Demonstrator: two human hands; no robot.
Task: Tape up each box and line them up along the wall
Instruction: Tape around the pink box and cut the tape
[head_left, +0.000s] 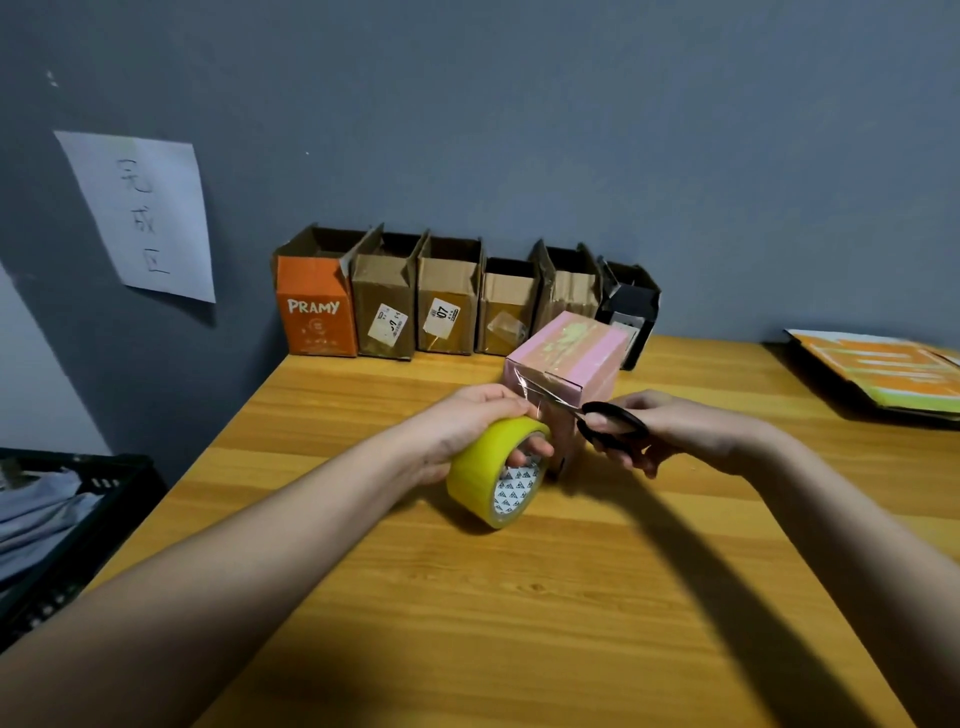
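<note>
1. The left hand (467, 421) has its fingers curled through the core of one yellow tape roll (496, 475), holding it just left of the pink box (566, 364). This looks meant to keep the strip of clear tape (545, 400) stretched tight between the roll and the box's near top edge.
2. The right hand (670, 431) has its fingers through the black handles of one pair of scissors (613, 423), with the blades pointing left at the taut strip. I judge the step in hand to be cutting the tape free of the roll; whether the blades are already on the tape is too small to tell.
3. The pink box stands on the wooden tabletop (519, 597), out in front of the row and near both hands, probably so it can be reached from either side. Tape already runs shiny along its top.
4. Against the grey wall (571, 130), at the far edge of the tabletop, six boxes stand side by side: one orange box (314, 312) at the left, four brown boxes (447, 301) in the middle and one black box (626, 306) at the right. Their upper flaps look open from here.
5. One sheet of paper (140, 218) with handwriting hangs on the wall at far left, above the row's end.
6. One dark crate (78, 525) sits off the tabletop at the left, and flat cardboard (883, 369) lies at the far right.
</note>
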